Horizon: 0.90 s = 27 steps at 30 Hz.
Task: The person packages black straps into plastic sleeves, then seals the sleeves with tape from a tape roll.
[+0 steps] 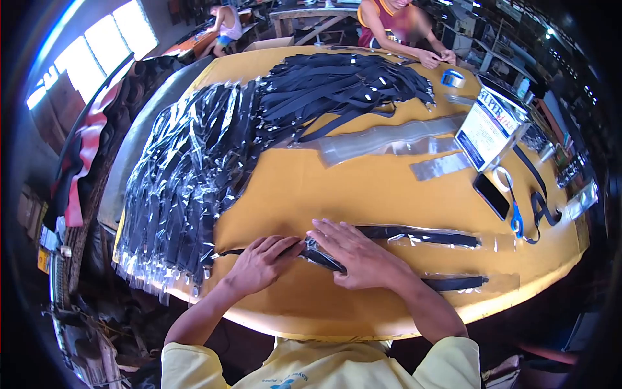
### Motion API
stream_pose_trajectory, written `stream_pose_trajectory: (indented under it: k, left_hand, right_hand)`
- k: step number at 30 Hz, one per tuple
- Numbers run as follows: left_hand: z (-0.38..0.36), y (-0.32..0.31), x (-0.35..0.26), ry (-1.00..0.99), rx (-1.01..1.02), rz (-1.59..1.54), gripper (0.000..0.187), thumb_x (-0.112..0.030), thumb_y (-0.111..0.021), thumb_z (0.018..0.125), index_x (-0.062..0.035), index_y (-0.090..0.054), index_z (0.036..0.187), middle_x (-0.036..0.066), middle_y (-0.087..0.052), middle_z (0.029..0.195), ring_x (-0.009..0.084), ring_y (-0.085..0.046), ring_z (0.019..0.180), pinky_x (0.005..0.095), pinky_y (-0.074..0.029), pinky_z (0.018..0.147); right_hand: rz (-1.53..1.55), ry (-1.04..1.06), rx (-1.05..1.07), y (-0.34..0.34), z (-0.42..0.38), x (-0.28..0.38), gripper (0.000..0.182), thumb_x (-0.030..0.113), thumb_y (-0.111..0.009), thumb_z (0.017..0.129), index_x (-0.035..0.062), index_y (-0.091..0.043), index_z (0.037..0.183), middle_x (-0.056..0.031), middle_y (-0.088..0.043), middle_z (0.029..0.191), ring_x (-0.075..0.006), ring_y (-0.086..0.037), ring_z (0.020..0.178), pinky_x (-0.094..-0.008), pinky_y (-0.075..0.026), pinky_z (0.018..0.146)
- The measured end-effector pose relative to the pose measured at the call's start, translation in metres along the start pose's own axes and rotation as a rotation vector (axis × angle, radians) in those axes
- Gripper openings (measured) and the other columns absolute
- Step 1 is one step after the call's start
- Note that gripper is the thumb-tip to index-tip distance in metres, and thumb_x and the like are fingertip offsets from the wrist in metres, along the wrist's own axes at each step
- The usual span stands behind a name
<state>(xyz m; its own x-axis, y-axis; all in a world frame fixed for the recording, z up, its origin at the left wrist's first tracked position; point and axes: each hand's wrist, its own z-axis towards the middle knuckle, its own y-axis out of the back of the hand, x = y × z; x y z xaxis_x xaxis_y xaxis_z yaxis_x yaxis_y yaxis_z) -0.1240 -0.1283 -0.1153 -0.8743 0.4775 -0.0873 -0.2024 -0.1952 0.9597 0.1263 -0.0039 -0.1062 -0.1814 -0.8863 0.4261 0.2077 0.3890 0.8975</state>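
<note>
My left hand (pixel 262 262) is closed over a black strap (pixel 231 251), one end of which sticks out to its left. Between my hands, part of the strap lies in a shiny clear plastic sleeve (pixel 319 254). My right hand (pixel 366 258) rests on the sleeve with fingers stretched out flat and thumb apart; it covers part of the strap. To its right, a sleeved black strap (pixel 431 235) lies lengthwise on the table. Another black strap (pixel 455 283) in plastic lies nearer me, partly hidden by my right forearm.
On the yellow table (pixel 311 188) are a pile of plastic-wrapped straps (pixel 184 175), loose black straps (pixel 337 87), clear sleeves (pixel 389 139), a white box (pixel 490 126), a phone (pixel 491 196), blue-handled scissors (pixel 516 220) and a tape roll (pixel 453 78). A co-worker (pixel 395 26) is across the table.
</note>
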Motion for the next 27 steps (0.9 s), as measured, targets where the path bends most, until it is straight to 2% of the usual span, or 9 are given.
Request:
stream_pose_trajectory:
  k: [3,4,7,9,16,21,23,24,27]
  left_hand:
    - [0.006,0.016,0.000,0.035,0.040,-0.060,0.047,-0.010,-0.069,0.087,-0.0077,-0.062,0.134,0.013,-0.064,0.128,0.0313,-0.067,0.108,0.0421,-0.055,0.092]
    - [0.009,0.022,0.002,0.012,0.079,-0.043,0.053,-0.006,-0.064,0.080,-0.0029,-0.060,0.132,0.014,-0.066,0.125,0.0307,-0.066,0.109,0.0404,-0.053,0.096]
    - [0.022,0.033,0.004,0.053,0.064,-0.198,0.041,0.001,-0.063,0.082,-0.0001,-0.063,0.123,0.016,-0.069,0.116,0.0351,-0.067,0.107,0.0435,-0.053,0.095]
    - [0.031,0.045,0.003,0.101,0.042,-0.276,0.030,0.005,-0.061,0.086,0.0007,-0.063,0.115,0.019,-0.070,0.106,0.0404,-0.067,0.098,0.0463,-0.054,0.085]
    - [0.037,0.061,0.021,0.205,0.084,-0.331,0.022,0.004,-0.059,0.089,-0.0002,-0.063,0.111,0.021,-0.067,0.093,0.0441,-0.065,0.087,0.0504,-0.051,0.074]
    - [0.042,0.066,0.048,0.215,0.281,-0.450,0.022,0.001,-0.058,0.088,-0.0023,-0.061,0.110,0.021,-0.067,0.086,0.0425,-0.065,0.083,0.0509,-0.048,0.071]
    - [0.051,0.072,0.049,0.313,0.427,-0.541,0.020,-0.003,-0.056,0.092,-0.0014,-0.061,0.111,0.019,-0.070,0.091,0.0382,-0.069,0.087,0.0479,-0.051,0.073]
    - [0.047,0.059,0.057,0.211,0.386,-0.518,0.021,0.000,-0.052,0.092,0.0003,-0.062,0.111,0.015,-0.072,0.083,0.0319,-0.072,0.077,0.0420,-0.053,0.070]
    - [0.045,0.043,0.058,0.296,0.451,-0.599,0.020,-0.008,-0.050,0.099,-0.0002,-0.063,0.111,0.014,-0.072,0.083,0.0259,-0.074,0.077,0.0389,-0.055,0.072]
  right_hand:
    - [-0.112,-0.030,0.024,0.001,-0.002,0.002,0.091,0.010,-0.068,0.078,0.0009,-0.026,0.159,-0.0273,-0.028,0.162,-0.0401,-0.029,0.151,-0.0509,-0.024,0.125]
    - [-0.137,-0.084,0.025,0.002,-0.004,0.002,0.091,0.010,-0.068,0.078,0.0009,-0.026,0.159,-0.0273,-0.028,0.162,-0.0401,-0.029,0.151,-0.0509,-0.024,0.125]
    - [-0.137,-0.147,-0.047,0.012,-0.021,-0.006,0.083,0.008,-0.067,0.079,0.0011,-0.034,0.156,-0.0284,-0.036,0.158,-0.0402,-0.038,0.146,-0.0495,-0.030,0.122]
    - [-0.015,-0.277,-0.029,0.022,-0.038,-0.013,0.077,0.002,-0.064,0.079,0.0012,-0.041,0.152,-0.0209,-0.044,0.156,-0.0349,-0.040,0.146,-0.0456,-0.032,0.121]
    - [-0.264,-0.586,-0.303,0.049,-0.156,-0.047,0.050,-0.004,-0.062,0.082,0.0032,-0.063,0.131,-0.0151,-0.064,0.135,-0.0313,-0.058,0.128,-0.0453,-0.042,0.110]
    - [-0.290,-0.649,-0.433,0.074,-0.192,-0.057,0.030,-0.004,-0.069,0.081,0.0021,-0.072,0.110,-0.0172,-0.071,0.114,-0.0351,-0.068,0.105,-0.0441,-0.053,0.091]
    - [-0.227,-0.635,-0.461,0.074,-0.199,-0.062,0.025,-0.005,-0.068,0.081,0.0002,-0.072,0.106,-0.0178,-0.070,0.105,-0.0364,-0.067,0.099,-0.0430,-0.053,0.086]
    - [-0.156,-0.666,-0.474,0.074,-0.202,-0.064,0.023,-0.006,-0.068,0.082,-0.0004,-0.072,0.104,-0.0177,-0.070,0.100,-0.0370,-0.067,0.097,-0.0426,-0.053,0.085]
    - [-0.009,-0.737,-0.380,0.094,-0.208,-0.056,0.020,-0.003,-0.068,0.083,-0.0010,-0.072,0.103,-0.0175,-0.069,0.095,-0.0347,-0.066,0.092,-0.0399,-0.051,0.080]
